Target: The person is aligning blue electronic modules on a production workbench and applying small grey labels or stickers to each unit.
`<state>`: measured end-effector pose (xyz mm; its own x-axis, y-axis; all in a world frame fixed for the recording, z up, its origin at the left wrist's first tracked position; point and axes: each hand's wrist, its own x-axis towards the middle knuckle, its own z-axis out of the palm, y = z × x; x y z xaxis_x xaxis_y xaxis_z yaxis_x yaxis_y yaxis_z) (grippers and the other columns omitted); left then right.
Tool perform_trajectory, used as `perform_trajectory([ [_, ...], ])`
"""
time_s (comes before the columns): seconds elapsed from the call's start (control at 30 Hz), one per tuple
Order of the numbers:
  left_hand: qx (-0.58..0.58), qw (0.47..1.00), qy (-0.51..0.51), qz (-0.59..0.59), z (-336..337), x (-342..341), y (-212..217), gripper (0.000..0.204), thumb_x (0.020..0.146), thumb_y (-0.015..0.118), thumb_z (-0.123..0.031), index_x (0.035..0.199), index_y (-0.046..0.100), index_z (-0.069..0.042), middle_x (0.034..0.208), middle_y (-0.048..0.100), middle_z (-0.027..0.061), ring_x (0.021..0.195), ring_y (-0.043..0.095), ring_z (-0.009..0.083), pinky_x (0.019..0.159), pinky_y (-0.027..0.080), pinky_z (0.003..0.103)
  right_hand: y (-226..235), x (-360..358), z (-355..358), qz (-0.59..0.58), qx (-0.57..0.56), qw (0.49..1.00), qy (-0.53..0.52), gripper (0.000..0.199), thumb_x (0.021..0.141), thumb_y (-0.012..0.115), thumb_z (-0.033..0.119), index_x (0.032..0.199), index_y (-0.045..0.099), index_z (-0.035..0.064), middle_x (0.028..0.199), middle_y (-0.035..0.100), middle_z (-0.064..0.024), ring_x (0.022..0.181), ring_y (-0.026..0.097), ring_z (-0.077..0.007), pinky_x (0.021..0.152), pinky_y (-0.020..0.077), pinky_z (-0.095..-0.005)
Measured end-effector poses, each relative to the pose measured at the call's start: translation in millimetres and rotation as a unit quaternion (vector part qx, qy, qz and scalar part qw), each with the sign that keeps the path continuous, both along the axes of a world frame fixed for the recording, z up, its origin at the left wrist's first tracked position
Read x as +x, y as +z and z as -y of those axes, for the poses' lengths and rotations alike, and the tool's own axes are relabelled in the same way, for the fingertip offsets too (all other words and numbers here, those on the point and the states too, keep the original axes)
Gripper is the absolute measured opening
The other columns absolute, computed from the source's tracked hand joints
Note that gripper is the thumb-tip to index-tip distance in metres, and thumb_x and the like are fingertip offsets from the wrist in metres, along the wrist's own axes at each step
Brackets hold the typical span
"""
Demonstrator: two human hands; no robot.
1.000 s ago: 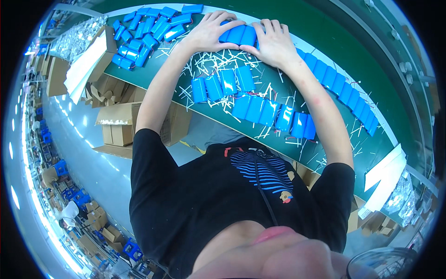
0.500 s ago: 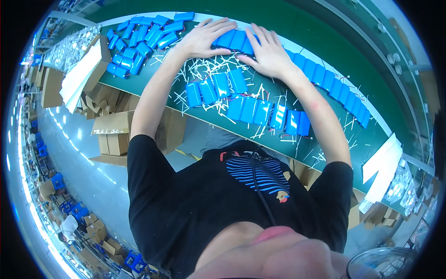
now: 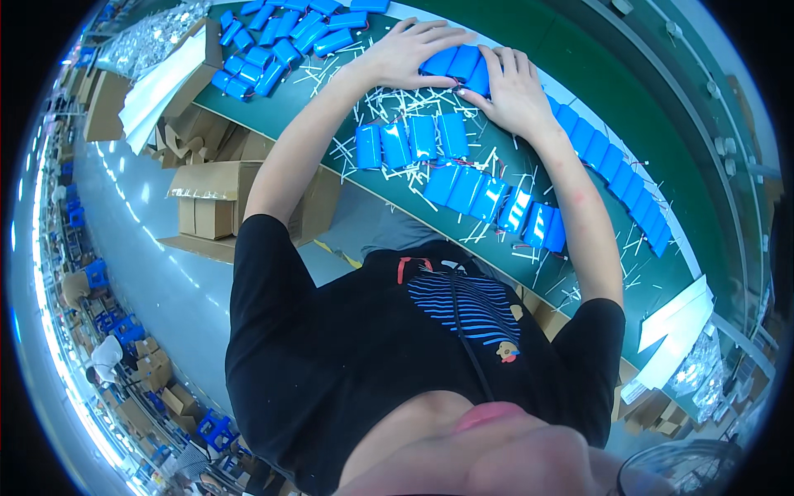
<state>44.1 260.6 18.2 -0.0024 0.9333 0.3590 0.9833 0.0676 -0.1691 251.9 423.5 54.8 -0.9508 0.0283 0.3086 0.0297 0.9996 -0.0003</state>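
Blue shrink-wrapped battery packs (image 3: 462, 63) stand side by side in a row along the far edge of the green table. My left hand (image 3: 416, 54) lies at the row's left end, its fingers stretched along the back and its thumb along the front. Over the packs just to the right rests my right hand (image 3: 514, 89), fingers extended and thumb pointing toward the left thumb. Both hands are open and touch the packs; part of the row is hidden beneath them. The line of battery packs (image 3: 610, 163) continues rightward past my right hand.
Nearer me lie two short rows of battery packs (image 3: 422, 137) among scattered thin white sticks (image 3: 397, 105). A loose heap of blue packs (image 3: 310, 37) covers the far left. Cardboard boxes (image 3: 207, 217) stand below the table's left edge; white sheets (image 3: 674, 331) hang at the right end.
The view has shifted, so the table and packs appear farther right. Both hands stay on the far row, with the thumbs still in front of the packs.
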Motion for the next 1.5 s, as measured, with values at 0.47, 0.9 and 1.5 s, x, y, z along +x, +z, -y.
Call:
perform_trajectory([
  [0.47,-0.001,1.0,-0.021,-0.007,-2,-14,-14,0.073,0.094,0.053,-0.075,0.152,0.049,-0.032,0.155,0.053,-0.0043,0.149,0.042,0.0223,0.127,0.027,0.049,-18,5,4,-0.026,0.034,0.999,0.007,0.073,0.105,0.046,0.06,0.158,0.041,0.0092,0.166,0.036,-0.011,0.151,0.037,-0.034,0.123,0.0315,-0.0466],
  [0.9,0.088,0.98,0.16,0.085,136,-26,42,0.046,0.094,0.067,-0.031,0.131,0.06,-0.004,0.129,0.06,0.0173,0.112,0.058,0.039,0.102,0.047,0.045,34,40,44,-0.014,-0.05,0.977,0.205,0.056,0.101,0.061,0.046,0.147,0.053,0.0147,0.144,0.053,-0.0107,0.133,0.048,-0.0305,0.116,0.0351,-0.0444],
  [1.5,0.168,0.962,0.193,0.097,162,58,20,0.027,0.1,0.062,-0.026,0.121,0.073,-0.014,0.119,0.064,0.0072,0.096,0.059,0.0248,0.089,0.05,0.034,-1,31,84,0.022,-0.107,0.974,0.199,0.068,0.096,0.065,0.055,0.146,0.054,0.0117,0.136,0.052,-0.012,0.122,0.046,-0.0309,0.108,0.0355,-0.043],
])
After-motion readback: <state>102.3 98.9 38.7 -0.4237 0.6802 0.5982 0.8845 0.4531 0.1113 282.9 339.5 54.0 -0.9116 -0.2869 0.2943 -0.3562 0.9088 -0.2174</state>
